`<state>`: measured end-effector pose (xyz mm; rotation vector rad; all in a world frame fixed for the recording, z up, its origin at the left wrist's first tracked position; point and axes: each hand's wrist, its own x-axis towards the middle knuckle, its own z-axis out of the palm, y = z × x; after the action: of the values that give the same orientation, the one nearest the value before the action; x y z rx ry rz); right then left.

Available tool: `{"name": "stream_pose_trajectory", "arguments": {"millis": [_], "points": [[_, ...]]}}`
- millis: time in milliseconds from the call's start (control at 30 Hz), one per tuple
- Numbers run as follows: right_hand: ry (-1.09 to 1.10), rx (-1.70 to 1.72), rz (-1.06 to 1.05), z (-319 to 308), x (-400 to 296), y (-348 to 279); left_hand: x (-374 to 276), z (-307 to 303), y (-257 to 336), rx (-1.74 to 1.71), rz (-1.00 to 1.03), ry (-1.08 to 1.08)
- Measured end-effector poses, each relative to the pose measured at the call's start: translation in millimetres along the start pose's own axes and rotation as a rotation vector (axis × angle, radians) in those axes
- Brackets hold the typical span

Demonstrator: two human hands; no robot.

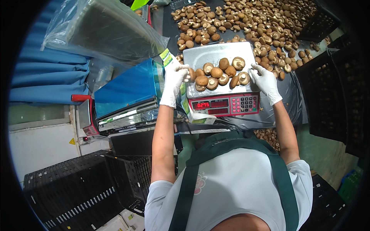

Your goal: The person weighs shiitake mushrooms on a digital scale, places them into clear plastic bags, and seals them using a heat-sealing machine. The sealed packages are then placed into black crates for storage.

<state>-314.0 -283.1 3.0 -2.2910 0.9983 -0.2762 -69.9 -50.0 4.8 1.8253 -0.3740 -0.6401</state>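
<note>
Several brown shiitake mushrooms, some cap up and some gills up, lie on the metal platform of a red digital scale with a lit display. Whether a clear tray lies under them I cannot tell. My left hand, in a white glove, is at the platform's left edge, its fingertips beside the leftmost mushroom; its grip is unclear. At the right edge is my gloved right hand, fingers extended beside the platform, away from the mushrooms. A strip of green-and-white printed labels shows just above my left hand.
Loose mushrooms are heaped behind the scale. A blue-covered wrapping machine stands left, below a large clear plastic bag. Black crates rise at the right; more black crates are stacked lower left. A second scale stands far left.
</note>
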Motion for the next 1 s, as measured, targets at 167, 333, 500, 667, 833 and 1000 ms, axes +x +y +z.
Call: {"name": "stream_pose_trajectory", "arguments": {"millis": [167, 333, 500, 667, 833, 1000], "points": [[-0.009, 0.014, 0.009, -5.8, -0.8, -1.4, -10.3, 6.0, 10.2, 0.066, -0.191, 0.025], [0.035, 0.020, -0.067, -1.1, 5.5, 0.1, -13.9, 9.3, 13.8, 0.479, -0.007, 0.054], [0.082, 0.030, -0.100, -2.2, 10.4, 3.8, -12.4, -10.4, 24.8, 0.182, -0.014, -0.196], [0.070, 0.043, -0.094, -6.6, 11.5, 4.1, -8.3, -15.4, 13.6, 0.390, 0.069, -0.354], [0.037, 0.047, -0.104, -7.9, 13.0, -2.0, 10.4, -22.0, -10.7, 0.574, 0.531, -0.304], [0.062, 0.083, -0.130, -8.4, 15.7, 1.6, 6.4, -22.0, -4.2, 0.341, 0.467, -0.248]]}}
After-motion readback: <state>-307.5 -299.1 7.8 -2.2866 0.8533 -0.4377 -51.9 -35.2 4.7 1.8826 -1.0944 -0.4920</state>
